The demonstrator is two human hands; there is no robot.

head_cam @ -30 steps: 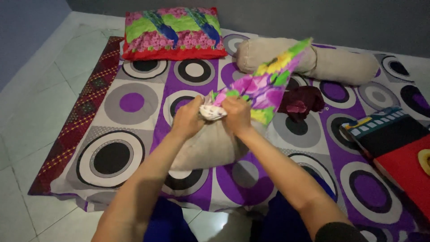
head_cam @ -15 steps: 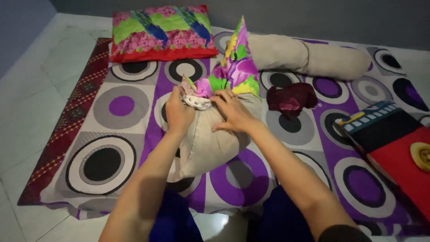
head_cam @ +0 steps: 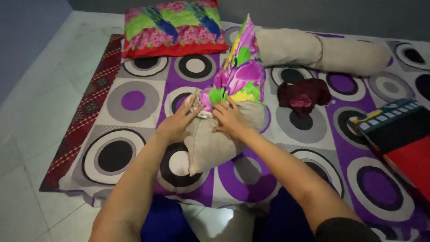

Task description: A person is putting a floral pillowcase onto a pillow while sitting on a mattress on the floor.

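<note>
Head view: a bare beige pillow lies mid-mattress, a floral pillowcase bunched at its 12 o'clock end. My left hand and right hand press there, fingers spread, gripping nothing. A maroon cloth lies at 2 o'clock.

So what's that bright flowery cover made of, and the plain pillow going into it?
The flowery cover looks like thin, slightly shiny printed cloth, maybe polyester: it stands up in a crisp, creased peak. The beige pillow looks like matte woven fabric, likely cotton, over soft stuffing: it wrinkles and dents where the left hand and right hand press.
</note>
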